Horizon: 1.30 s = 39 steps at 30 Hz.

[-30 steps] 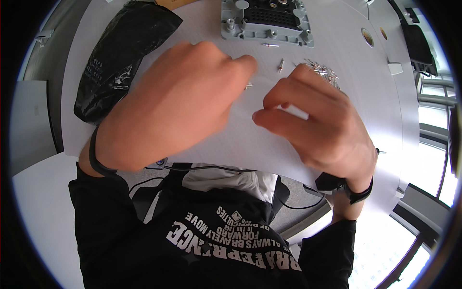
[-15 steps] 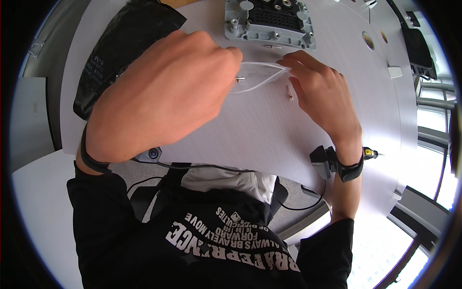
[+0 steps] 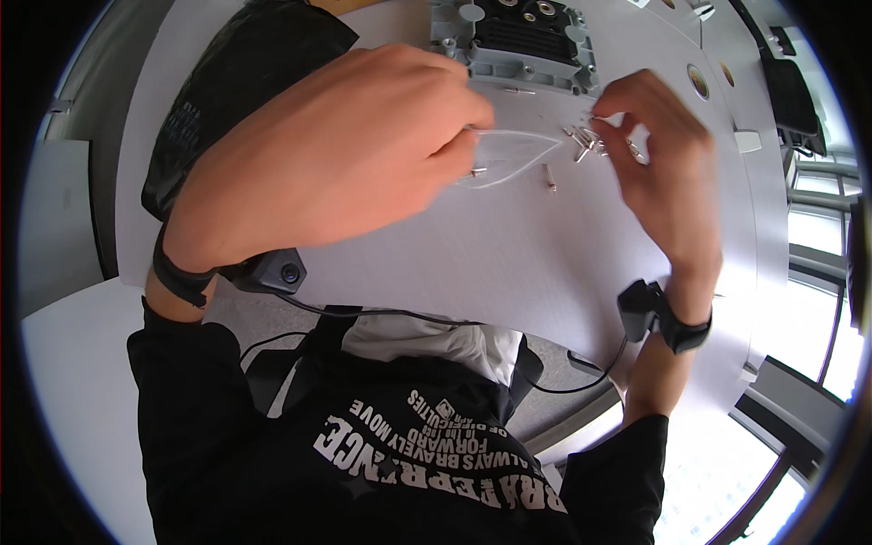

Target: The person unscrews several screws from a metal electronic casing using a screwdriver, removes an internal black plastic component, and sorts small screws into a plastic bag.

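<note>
My left hand [image 3: 363, 150] is closed, pinching the edge of a clear plastic bag [image 3: 522, 150] whose mouth gapes to the right. A small metal screw [image 3: 479, 172] shows inside the bag by my fingers. My right hand [image 3: 668, 163] reaches over a loose pile of screws [image 3: 584, 143], thumb and index fingertips together at its far edge. Whether a screw sits between those tips I cannot make out. Between the bag and my right hand lies a single screw [image 3: 550, 178]. Another screw [image 3: 520, 90] rests farther back.
A grey metal housing [image 3: 513, 54] with a black top stands at the far side of the table. A black plastic package [image 3: 236, 82] lies at the left. Each wrist wears a strapped small camera, such as the left one [image 3: 280, 272], with a cable [image 3: 391, 313] along the table's near edge.
My right hand has let go of the bag's edge and moved right to the screw pile, which now shows. My left hand has shifted slightly right with the bag.
</note>
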Available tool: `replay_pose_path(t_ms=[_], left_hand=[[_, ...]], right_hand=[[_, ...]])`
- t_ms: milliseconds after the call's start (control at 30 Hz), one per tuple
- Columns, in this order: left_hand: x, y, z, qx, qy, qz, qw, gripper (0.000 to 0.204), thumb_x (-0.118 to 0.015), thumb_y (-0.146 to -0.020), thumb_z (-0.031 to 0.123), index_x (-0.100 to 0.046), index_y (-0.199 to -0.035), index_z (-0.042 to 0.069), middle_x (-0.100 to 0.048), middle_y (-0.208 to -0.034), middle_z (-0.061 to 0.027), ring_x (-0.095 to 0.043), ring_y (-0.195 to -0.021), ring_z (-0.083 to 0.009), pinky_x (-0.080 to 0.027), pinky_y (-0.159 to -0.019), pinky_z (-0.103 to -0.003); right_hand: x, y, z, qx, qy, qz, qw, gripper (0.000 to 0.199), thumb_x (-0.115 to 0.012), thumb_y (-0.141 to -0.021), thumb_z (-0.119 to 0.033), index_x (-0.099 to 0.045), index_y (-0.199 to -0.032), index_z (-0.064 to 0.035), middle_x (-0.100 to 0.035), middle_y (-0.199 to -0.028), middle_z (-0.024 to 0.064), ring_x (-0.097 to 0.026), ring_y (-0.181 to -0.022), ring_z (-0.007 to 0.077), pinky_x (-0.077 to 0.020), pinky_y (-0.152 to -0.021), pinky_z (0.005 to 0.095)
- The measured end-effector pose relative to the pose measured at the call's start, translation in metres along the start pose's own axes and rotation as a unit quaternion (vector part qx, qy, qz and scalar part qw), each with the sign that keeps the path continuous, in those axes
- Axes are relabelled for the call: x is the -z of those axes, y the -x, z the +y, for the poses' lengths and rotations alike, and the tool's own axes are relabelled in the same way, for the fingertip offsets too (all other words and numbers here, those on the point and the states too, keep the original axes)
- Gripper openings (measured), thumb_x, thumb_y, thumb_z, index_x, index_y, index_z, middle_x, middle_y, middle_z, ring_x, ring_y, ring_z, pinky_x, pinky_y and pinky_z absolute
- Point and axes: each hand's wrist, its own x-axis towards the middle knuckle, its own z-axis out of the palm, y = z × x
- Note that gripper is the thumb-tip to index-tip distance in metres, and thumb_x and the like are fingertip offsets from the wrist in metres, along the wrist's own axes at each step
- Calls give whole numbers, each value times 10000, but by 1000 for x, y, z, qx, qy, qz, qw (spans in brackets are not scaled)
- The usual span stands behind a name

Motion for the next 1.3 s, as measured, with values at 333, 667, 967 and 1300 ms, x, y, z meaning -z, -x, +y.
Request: replay_pose_path(t_ms=[333,667,967,1300], left_hand=[[-1,-9,9,67,145,-19,987,181,-637,-981,36,-723,-1129,-23,-643,-755,-93,-617,-575,-170,-499,-517,-304],[23,-4,1,80,86,-27,993,198,-618,-949,8,-711,-1118,-38,-615,-717,-80,-582,-536,-156,-462,-503,-302],[24,-2,2,80,55,-11,995,194,-626,-928,8,-703,-1102,-30,-551,-688,-86,-513,-583,-174,-391,-546,-339],[26,-2,3,59,32,-8,998,197,-636,-927,7,-700,-1111,-21,-550,-708,-100,-511,-587,-191,-393,-551,-344]], right_hand=[[-1,0,-42,120,-61,33,990,271,-849,-721,66,-752,-959,-21,-718,-1056,83,-678,-930,271,-551,-765,349],[-26,9,-9,11,-20,-116,993,194,-717,-907,13,-735,-1101,3,-724,-1237,132,-683,-1116,356,-575,-946,432],[-60,13,-3,55,23,-72,996,321,-693,-901,45,-696,-1217,-15,-687,-1278,142,-655,-1160,363,-566,-963,445],[-44,13,-2,14,19,-96,995,349,-717,-828,95,-718,-1151,-37,-705,-1180,90,-688,-1062,322,-592,-873,425]])
